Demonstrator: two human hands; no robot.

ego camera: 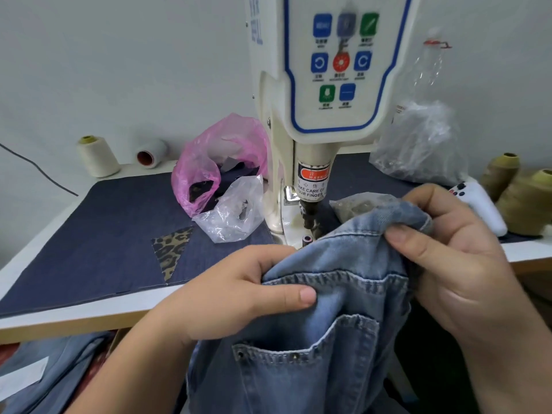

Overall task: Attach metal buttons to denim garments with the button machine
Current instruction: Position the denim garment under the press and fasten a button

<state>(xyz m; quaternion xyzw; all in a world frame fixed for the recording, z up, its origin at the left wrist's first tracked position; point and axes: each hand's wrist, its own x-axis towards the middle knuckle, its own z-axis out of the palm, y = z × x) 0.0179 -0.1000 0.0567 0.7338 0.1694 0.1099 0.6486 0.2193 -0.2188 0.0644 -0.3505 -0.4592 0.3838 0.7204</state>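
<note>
Fingers (424, 249) of both hands pinch denim garment (328, 294) below label (312, 186) apparently reading "TAKE CARE OF YOUR FINGER".

The left hand (239, 289) comes in from the lower left of the frame, forearm bare, thumb laid flat on top of the denim garment (322, 318) and fingers curled under its edge. The right hand (454, 264) enters from the lower right, pinching the cloth's upper fold (thumb in front, fingers curled behind).

Denim garment (328, 309) lies before the button machine (313, 115), bags (221, 171) to its left.
</note>
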